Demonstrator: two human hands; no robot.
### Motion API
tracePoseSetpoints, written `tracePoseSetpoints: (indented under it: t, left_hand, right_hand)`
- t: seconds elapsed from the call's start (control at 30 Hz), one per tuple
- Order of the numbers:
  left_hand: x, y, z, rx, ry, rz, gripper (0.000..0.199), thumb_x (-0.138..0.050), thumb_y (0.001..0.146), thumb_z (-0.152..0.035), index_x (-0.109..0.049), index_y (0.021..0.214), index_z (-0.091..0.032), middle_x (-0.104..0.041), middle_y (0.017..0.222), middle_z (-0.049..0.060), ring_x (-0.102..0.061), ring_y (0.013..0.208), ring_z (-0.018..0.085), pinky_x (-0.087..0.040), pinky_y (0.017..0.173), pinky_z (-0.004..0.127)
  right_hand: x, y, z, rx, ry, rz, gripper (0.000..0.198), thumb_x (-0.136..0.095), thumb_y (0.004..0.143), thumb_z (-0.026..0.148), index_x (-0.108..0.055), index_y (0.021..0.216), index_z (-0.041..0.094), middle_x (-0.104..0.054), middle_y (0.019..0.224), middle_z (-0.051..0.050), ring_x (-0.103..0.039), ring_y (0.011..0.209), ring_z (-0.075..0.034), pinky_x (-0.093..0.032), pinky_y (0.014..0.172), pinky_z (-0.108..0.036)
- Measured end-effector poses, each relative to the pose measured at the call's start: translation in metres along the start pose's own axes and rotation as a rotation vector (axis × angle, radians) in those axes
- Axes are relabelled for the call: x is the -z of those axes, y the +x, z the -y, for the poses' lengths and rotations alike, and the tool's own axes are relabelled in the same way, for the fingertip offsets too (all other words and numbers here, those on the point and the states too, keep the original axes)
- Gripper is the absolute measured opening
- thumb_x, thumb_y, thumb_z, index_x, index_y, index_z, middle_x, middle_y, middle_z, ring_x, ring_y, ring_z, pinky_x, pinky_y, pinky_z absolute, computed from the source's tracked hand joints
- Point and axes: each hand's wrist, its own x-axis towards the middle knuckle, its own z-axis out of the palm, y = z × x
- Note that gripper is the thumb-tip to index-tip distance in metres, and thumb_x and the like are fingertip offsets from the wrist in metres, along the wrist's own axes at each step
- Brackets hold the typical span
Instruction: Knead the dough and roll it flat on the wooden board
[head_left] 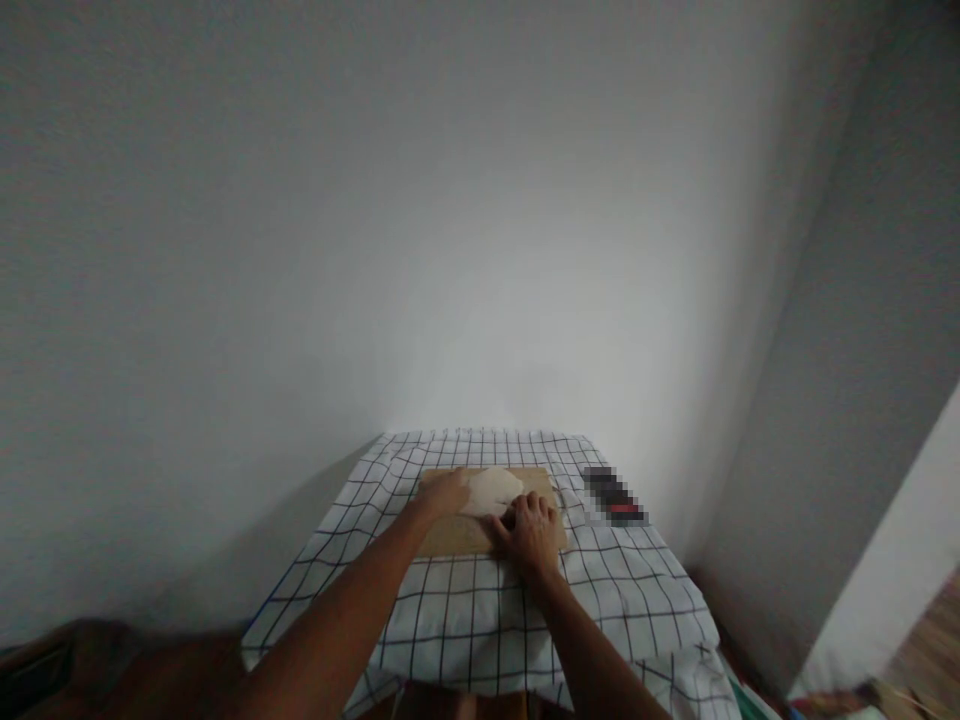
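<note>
A pale, flattened sheet of what looks like dough (491,488) lies on a wooden board (461,538). At its left edge is my left hand (444,494), fingers stretched forward and resting against the sheet; their tips are hard to make out. On the near right side, my right hand (534,530) has its fingers curled and its thumb towards the sheet's edge. A small dark spot shows between that thumb and the forefinger; whether it is an object or shadow is unclear. A thin dark line runs on the sheet beside these fingers.
The board lies on a table with a white, black-checked cloth (450,610). To the right of the board is a blurred-out dark item with a red patch (615,497). A plain wall (480,250) rises behind the table, and another wall stands at the right.
</note>
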Motion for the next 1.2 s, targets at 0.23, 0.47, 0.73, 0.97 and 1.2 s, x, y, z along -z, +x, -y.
tracePoseSetpoints:
  t: [0.23, 0.47, 0.73, 0.97, 1.2]
  left_hand:
    - [0.002, 0.047, -0.028, -0.173, -0.111, -0.044, 0.038, -0.048, 0.088, -0.018, -0.067, 0.121, -0.022, -0.066, 0.133, 0.006, -0.060, 0.122, 0.018, -0.044, 0.104, 0.027]
    - [-0.012, 0.068, -0.036, -0.312, -0.137, 0.075, 0.041, -0.050, 0.090, -0.023, -0.063, 0.129, -0.025, -0.063, 0.136, 0.006, -0.059, 0.123, 0.019, -0.044, 0.104, 0.029]
    - [0.011, 0.042, -0.027, -0.153, 0.177, 0.044, 0.034, -0.051, 0.088, -0.031, -0.071, 0.115, -0.025, -0.070, 0.119, 0.013, -0.066, 0.107, 0.029, -0.052, 0.089, 0.043]
    - [0.032, 0.020, -0.011, -0.091, 0.265, 0.060, 0.036, -0.047, 0.089, -0.035, -0.075, 0.097, -0.014, -0.073, 0.108, 0.022, -0.069, 0.104, 0.034, -0.052, 0.088, 0.046]
    - [0.018, -0.004, 0.011, -0.224, 0.168, 0.087, 0.039, -0.040, 0.095, -0.027, -0.069, 0.121, -0.020, -0.067, 0.133, 0.009, -0.058, 0.127, 0.023, -0.041, 0.109, 0.035]
  right_hand:
    - [-0.005, 0.006, -0.005, -0.018, 0.063, -0.004, 0.049, -0.056, 0.087, 0.067, -0.067, 0.103, 0.021, -0.064, 0.108, -0.013, -0.058, 0.107, -0.033, -0.039, 0.092, -0.044]
    - [-0.013, 0.006, -0.009, -0.024, 0.126, -0.058, 0.049, -0.059, 0.085, 0.069, -0.066, 0.103, 0.024, -0.065, 0.110, -0.012, -0.057, 0.107, -0.033, -0.040, 0.092, -0.044]
    - [-0.006, 0.005, -0.009, -0.084, 0.087, -0.045, 0.045, -0.051, 0.091, 0.064, -0.066, 0.098, 0.022, -0.064, 0.109, -0.013, -0.056, 0.108, -0.032, -0.039, 0.093, -0.043]
    - [-0.007, 0.003, -0.009, -0.080, 0.086, -0.074, 0.044, -0.059, 0.087, 0.063, -0.066, 0.098, 0.022, -0.064, 0.109, -0.012, -0.056, 0.107, -0.032, -0.038, 0.093, -0.042]
    - [-0.005, 0.002, -0.009, 0.044, 0.134, -0.071, 0.046, -0.055, 0.090, 0.066, -0.066, 0.097, 0.021, -0.064, 0.104, -0.009, -0.058, 0.103, -0.028, -0.038, 0.091, -0.040]
